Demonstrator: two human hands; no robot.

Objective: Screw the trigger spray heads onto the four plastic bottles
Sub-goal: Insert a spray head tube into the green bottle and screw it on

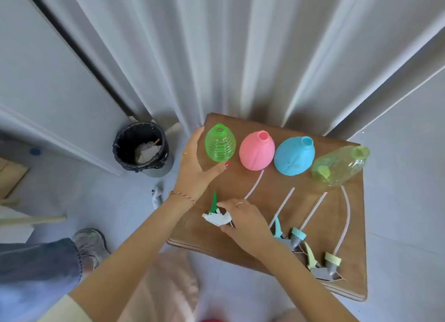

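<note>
Four open bottles stand in a row on a brown table: ribbed green, pink, blue and clear yellow-green. My left hand curves around the green bottle's left side, fingers apart, thumb under its base. My right hand grips a white spray head with a green trigger at the table's near left edge. A blue-capped spray head and a yellow-capped one lie at the near right, their tubes pointing toward the bottles.
A black-lined waste bin stands on the floor left of the table. Grey curtains hang behind it. My leg and shoe are at lower left. Wooden pieces lie at the far left.
</note>
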